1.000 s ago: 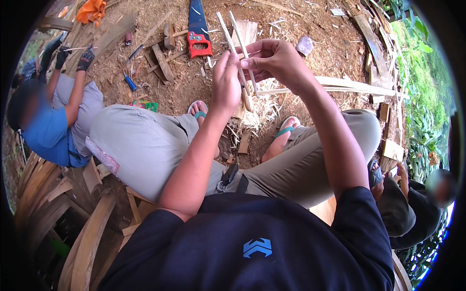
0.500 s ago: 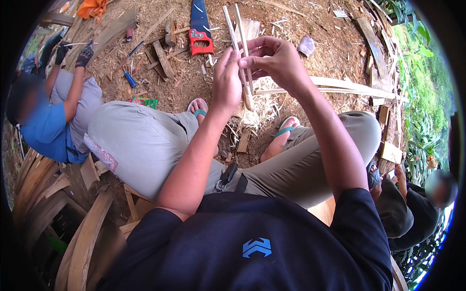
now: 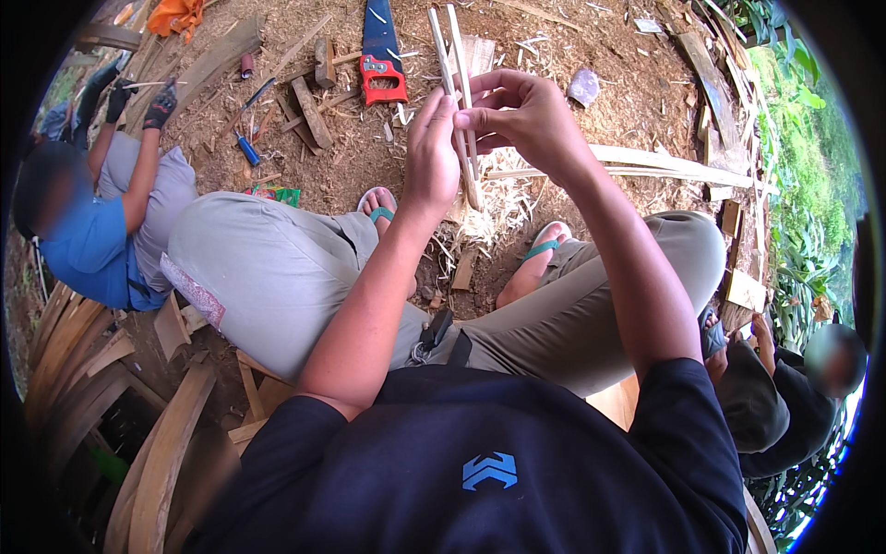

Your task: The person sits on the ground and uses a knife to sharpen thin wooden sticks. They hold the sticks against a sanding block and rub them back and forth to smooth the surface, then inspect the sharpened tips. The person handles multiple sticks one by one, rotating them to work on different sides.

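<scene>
Two thin pale wooden sticks (image 3: 456, 51) stand side by side between my hands, their upper ends slightly apart. My left hand (image 3: 432, 157) is closed around the left-hand stick, fingers mostly hidden behind it. From the other side, my right hand (image 3: 521, 115) pinches the right-hand stick between thumb and fingers. Below my hands the lower ends come close together above a heap of pale shavings (image 3: 498, 208); whether they are joined there I cannot tell.
A saw (image 3: 381, 65) with a red handle lies beyond my hands. A blue-handled tool (image 3: 246, 150) and wood offcuts (image 3: 311, 111) lie to the left. Long wooden strips (image 3: 664, 164) extend right. One person (image 3: 101, 231) sits at left holding a thin stick, another (image 3: 784, 406) at lower right.
The upper ends of the sticks have shifted slightly to the right. Both hands keep nearly the same place and hold.
</scene>
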Action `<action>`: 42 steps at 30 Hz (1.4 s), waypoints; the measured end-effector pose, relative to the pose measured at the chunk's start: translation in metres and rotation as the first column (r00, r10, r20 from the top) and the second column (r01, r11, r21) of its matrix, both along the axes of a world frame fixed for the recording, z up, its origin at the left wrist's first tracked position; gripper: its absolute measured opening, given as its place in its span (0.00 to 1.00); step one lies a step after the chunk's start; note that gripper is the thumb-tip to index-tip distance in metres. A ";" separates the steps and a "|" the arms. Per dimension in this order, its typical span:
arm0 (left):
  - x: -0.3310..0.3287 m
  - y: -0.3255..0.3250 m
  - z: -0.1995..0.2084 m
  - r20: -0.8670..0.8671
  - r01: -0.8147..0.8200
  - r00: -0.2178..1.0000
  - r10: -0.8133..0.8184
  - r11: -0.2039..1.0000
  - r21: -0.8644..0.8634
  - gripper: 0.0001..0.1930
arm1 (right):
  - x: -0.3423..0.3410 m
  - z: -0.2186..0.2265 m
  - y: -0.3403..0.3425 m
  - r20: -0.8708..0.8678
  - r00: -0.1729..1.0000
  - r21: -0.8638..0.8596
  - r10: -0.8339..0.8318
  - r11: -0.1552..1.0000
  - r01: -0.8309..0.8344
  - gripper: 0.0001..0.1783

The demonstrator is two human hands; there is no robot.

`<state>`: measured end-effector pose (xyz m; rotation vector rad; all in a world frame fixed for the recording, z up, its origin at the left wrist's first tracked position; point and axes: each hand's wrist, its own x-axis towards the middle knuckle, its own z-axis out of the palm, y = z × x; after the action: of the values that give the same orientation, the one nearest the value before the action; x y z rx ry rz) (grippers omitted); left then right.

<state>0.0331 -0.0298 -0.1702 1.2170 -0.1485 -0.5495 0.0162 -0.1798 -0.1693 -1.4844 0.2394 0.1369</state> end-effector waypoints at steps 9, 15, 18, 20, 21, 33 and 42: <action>-0.003 0.001 0.001 -0.051 0.004 0.999 -0.002 1.000 0.025 0.26 | -0.005 0.013 0.003 -0.048 0.995 -0.125 0.083 0.988 -0.089 0.19; 0.001 0.003 -0.007 -0.110 0.064 0.992 -0.061 0.998 0.022 0.26 | -0.005 0.011 0.003 -0.064 0.998 -0.106 0.011 0.994 -0.018 0.21; -0.001 -0.002 -0.007 -0.085 0.049 0.996 -0.042 0.995 0.083 0.27 | 0.001 0.003 -0.008 -0.001 0.999 -0.055 -0.043 0.998 0.043 0.25; -0.004 -0.002 -0.007 -0.028 0.081 0.997 -0.078 0.985 0.151 0.28 | 0.004 0.009 -0.018 0.016 0.996 -0.091 -0.083 0.992 0.084 0.26; -0.005 -0.002 -0.006 -0.028 0.064 0.998 -0.060 0.988 0.138 0.26 | 0.004 0.020 -0.020 0.012 0.993 -0.117 -0.120 0.986 0.121 0.27; -0.009 -0.005 -0.003 0.076 0.071 0.992 -0.096 0.956 0.283 0.15 | 0.005 0.023 -0.042 0.031 0.991 -0.132 -0.133 0.982 0.136 0.24; -0.008 -0.004 0.001 0.057 0.094 0.992 -0.112 0.961 0.261 0.13 | 0.005 0.021 -0.043 0.059 0.992 -0.102 -0.109 0.988 0.115 0.21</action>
<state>0.0254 -0.0338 -0.1691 1.4900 -0.2068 -0.6301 0.0210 -0.2231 -0.1480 -1.5735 0.2898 -0.0057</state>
